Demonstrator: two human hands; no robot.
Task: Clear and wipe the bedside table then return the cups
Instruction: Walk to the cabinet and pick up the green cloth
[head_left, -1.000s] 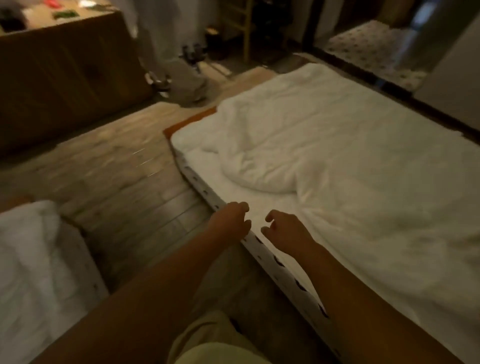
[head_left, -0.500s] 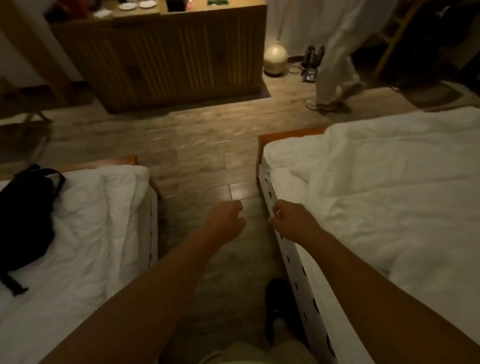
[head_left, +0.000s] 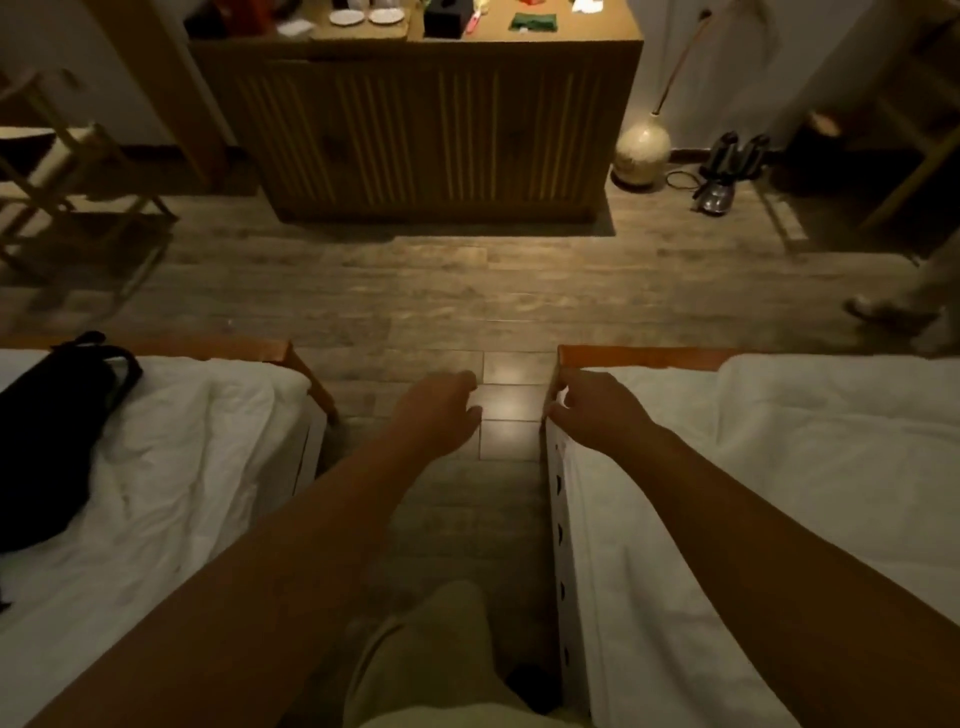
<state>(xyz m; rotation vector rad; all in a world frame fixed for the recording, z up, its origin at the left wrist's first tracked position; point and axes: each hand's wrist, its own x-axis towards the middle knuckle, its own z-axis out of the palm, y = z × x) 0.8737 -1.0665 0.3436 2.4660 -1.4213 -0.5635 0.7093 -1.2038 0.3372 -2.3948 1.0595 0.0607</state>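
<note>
No bedside table or cups show in the head view. My left hand (head_left: 439, 410) hangs over the wooden floor between two beds, fingers loosely curled and holding nothing. My right hand (head_left: 597, 410) is at the near corner of the right bed (head_left: 779, 467), fingers loosely curled over the mattress edge, with nothing in it. A wooden cabinet (head_left: 431, 119) stands straight ahead across the floor; on its top lie two small white plates (head_left: 366, 16), a dark box (head_left: 444, 21) and a green cloth (head_left: 532, 22).
The left bed (head_left: 171, 467) carries a black bag (head_left: 52, 441). A round vase (head_left: 643, 150) and a dark device (head_left: 724, 171) with a cable stand on the floor right of the cabinet. Another person's foot (head_left: 904, 312) is at far right. A wooden rack (head_left: 62, 171) stands at left.
My view has swung left from the right bed to face the cabinet down the aisle. Both hands stay raised and empty. The other person has moved out to the right edge.
</note>
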